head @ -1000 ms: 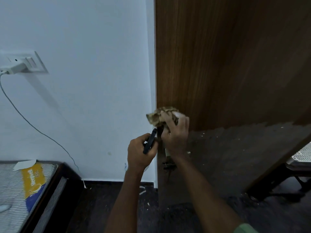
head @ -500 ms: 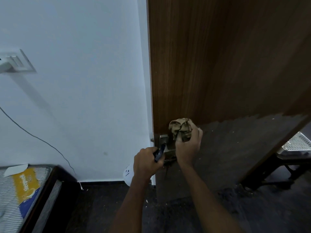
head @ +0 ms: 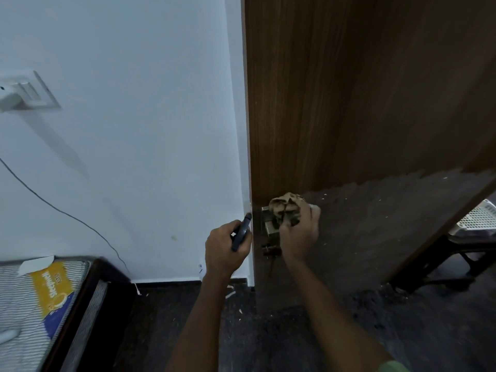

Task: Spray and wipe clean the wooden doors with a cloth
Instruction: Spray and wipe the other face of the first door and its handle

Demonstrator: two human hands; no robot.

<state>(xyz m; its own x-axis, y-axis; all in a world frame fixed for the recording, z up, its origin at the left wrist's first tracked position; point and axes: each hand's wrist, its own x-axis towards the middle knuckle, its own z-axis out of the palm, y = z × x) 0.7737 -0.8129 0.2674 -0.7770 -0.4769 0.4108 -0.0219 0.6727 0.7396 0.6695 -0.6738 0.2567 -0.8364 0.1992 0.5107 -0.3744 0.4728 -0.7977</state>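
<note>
1. On the right of the view stands the wooden door (head: 349, 103), brown above and dull grey across its lower part, its edge meeting the white wall (head: 134, 130).
2. At lower left lies a bed (head: 80, 304) with a striped mattress (head: 18, 304) bearing a yellow and blue label; a thin cable (head: 67, 214) runs down the wall from a socket (head: 26, 93).
3. Beyond the door at the far right, a white perforated basket (head: 475, 218) shows above a dark frame.
4. The right hand (head: 299, 232) has its grip clamped on a crumpled tan cloth (head: 285, 206), pressing it against the metal lock plate (head: 269, 224) near the door's edge.
5. The left hand (head: 225, 249), just beside the door edge, has its grip closed around a dark spray bottle (head: 241, 232), whose nozzle tip points up toward the edge.
</note>
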